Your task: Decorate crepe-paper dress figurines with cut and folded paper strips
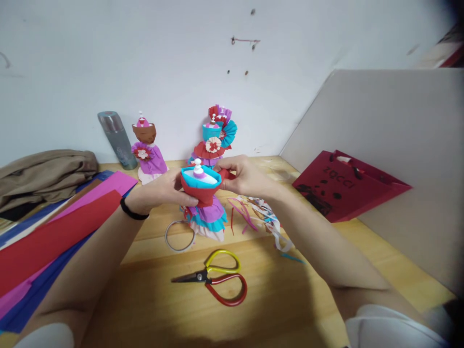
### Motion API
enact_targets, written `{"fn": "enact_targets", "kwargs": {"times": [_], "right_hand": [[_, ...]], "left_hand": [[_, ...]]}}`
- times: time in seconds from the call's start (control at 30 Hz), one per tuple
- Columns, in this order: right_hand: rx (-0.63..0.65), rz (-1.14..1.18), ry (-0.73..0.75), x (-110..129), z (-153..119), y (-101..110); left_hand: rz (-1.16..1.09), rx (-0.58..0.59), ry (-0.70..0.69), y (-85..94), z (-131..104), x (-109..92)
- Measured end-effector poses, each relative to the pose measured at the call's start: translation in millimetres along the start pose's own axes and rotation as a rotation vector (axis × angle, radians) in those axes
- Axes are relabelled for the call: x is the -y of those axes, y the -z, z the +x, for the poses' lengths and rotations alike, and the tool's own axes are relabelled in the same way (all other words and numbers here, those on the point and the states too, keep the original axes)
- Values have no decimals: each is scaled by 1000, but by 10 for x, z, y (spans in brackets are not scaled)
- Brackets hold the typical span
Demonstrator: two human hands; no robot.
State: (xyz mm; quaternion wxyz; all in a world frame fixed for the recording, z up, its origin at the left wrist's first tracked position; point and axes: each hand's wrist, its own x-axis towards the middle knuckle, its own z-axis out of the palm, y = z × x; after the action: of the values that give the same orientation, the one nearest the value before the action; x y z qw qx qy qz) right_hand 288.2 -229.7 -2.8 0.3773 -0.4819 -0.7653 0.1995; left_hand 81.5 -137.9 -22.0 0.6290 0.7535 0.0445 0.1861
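Note:
A small dress form [205, 217] stands upright on the table, dressed in crepe paper with a purple, blue and pale ruffled skirt. Around its top runs a red crepe paper strip [197, 194] over a blue layer, and a white knob pokes out above. My left hand [163, 187] is closed around the side of the form, its thumb on the red paper. On the other side, my right hand [243, 178] pinches the red strip's end between thumb and fingers. Closer to me lie scissors [203, 277] with one yellow and one red handle.
A roll of tape [180, 236] and paper scraps [266, 215] lie nearby. Behind stand two more dressed forms [152, 159] [212, 140] and a bottle [118, 140]. Colored paper sheets [68, 227] and brown cloth [47, 174] are left; a red bag [344, 186] leans right.

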Motion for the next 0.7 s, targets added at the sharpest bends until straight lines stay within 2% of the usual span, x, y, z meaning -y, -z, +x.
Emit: {"fn": "enact_targets", "kwargs": {"times": [0.33,0.53,0.6,0.7], "right_hand": [[-143,-194,18,85,-58,-62],[-222,-219,133,73,-147,-71],[-200,-178,156,46,-158,-58],[-83,-107,158,15,-126,-2]], "left_hand": [[59,37,13,-25,34,14],[48,53,38,-44,48,28],[41,56,51,-63,61,5],[58,79,73,-72,87,-8]]}}
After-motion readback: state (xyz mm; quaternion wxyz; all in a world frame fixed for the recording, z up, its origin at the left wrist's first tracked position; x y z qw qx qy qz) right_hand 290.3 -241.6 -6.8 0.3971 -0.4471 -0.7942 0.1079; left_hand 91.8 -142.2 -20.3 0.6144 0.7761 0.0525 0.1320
